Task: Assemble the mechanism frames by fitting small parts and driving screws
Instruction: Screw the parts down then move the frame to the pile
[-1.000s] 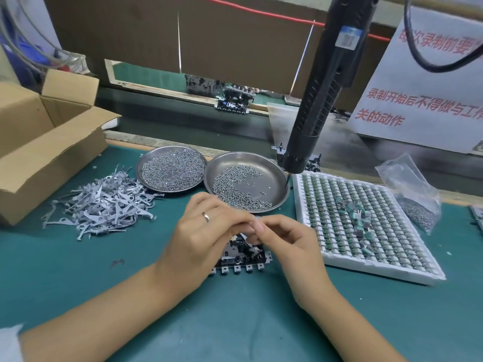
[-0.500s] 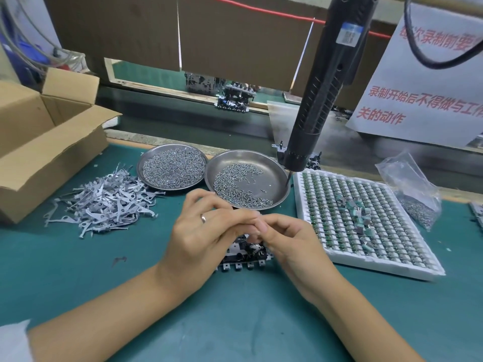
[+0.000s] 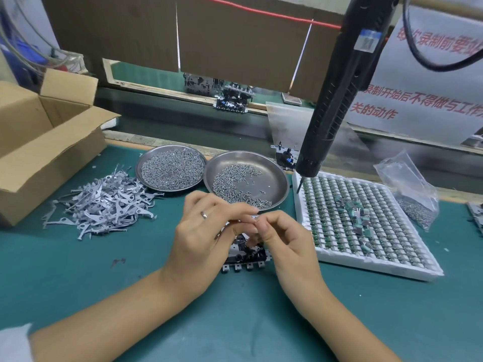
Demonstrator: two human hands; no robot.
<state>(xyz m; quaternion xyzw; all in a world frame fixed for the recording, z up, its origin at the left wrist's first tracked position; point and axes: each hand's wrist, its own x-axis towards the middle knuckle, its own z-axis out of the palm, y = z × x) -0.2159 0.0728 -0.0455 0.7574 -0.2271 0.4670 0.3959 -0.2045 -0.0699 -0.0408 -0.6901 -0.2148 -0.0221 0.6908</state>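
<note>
From the head cam, you're pinching a tiny metal part [image 3: 254, 218] between both hands: your left hand [image 3: 206, 231] and right hand [image 3: 282, 239] are meeting fingertip to fingertip right above the frame [image 3: 245, 257] sitting on the bench [image 3: 104, 283]. Grip's pressed tight on that bit. I'd be lowering it slowly and keeping your wrists planted so it's not pinging off.

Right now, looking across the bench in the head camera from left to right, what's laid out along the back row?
Cardboard box → pile of flat metal levers → dish full of screws → dish half full of screws → white tray of small parts → clear plastic bag.
</note>
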